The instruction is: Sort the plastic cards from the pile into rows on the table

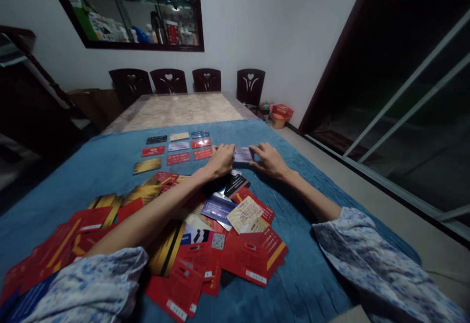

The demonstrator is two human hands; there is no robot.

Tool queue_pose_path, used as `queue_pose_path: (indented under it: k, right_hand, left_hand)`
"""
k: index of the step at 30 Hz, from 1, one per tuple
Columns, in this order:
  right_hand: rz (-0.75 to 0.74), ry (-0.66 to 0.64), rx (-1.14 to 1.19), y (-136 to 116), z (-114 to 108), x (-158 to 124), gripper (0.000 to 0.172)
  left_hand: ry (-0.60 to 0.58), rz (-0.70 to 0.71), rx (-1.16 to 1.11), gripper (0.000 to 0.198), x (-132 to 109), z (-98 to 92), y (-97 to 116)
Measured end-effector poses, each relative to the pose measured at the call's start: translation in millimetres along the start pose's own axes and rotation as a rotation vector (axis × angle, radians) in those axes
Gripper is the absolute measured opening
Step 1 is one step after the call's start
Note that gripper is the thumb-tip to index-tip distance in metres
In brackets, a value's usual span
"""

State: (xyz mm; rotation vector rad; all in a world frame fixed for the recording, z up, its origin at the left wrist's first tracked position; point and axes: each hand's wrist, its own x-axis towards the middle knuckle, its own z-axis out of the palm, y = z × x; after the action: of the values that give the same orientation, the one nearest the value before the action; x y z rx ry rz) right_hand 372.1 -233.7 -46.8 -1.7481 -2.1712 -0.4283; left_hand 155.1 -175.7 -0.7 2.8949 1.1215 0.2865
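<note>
Head view: a loose card pile (253,254) lies on a blue cloth (301,284) over the near part of a counter (183,105). Just beyond the right end of the card pile, on its far side, is a pale card (242,155) with small print, between the person's two hands. The left hand (222,160) reaches across the card pile, its fingers drawn in on the pale card's left end. The right hand (271,161), past the card pile's far right, has thumb and forefinger narrowly set, holding the right end.

Beyond the card pile, to the left of the left hand, nine cards stand apart in three rows of three. A gold card (147,165) is nearest to the card pile at the left, a dark card (156,139) farthest out on that side.

On top of the card pile, toward its right, lie a black card (235,184), a blue-purple card (219,208) and a cream card (245,214), with red ones around them. Far beyond the card pile, past the counter's far end, four chairs (169,80) line the wall.
</note>
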Motion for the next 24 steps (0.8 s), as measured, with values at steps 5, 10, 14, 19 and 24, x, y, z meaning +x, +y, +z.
queue_pose_path:
  k: [5, 10, 14, 19, 24]
  right_hand:
    - [-0.022, -0.02, 0.019, -11, -4, 15, 0.056]
    - [-0.06, -0.051, 0.064, -21, -2, 32, 0.055]
    - [-0.096, -0.1, 0.091, -31, -2, 45, 0.055]
    - [-0.117, -0.152, 0.109, -46, -4, 60, 0.054]
    - [-0.14, -0.183, 0.121, -57, -1, 76, 0.057]
  left_hand:
    - [0.023, -0.019, 0.02, 0.04, -9, -7.7, -13]
    - [0.027, -0.033, 0.027, 0.037, -16, -10.2, -31]
    - [0.027, -0.064, 0.016, 0.034, -21, -9.2, -45]
    - [0.009, -0.101, 0.015, 0.039, -29, -11.5, -60]
    - [-0.004, -0.131, 0.036, 0.045, -37, -16.0, -74]
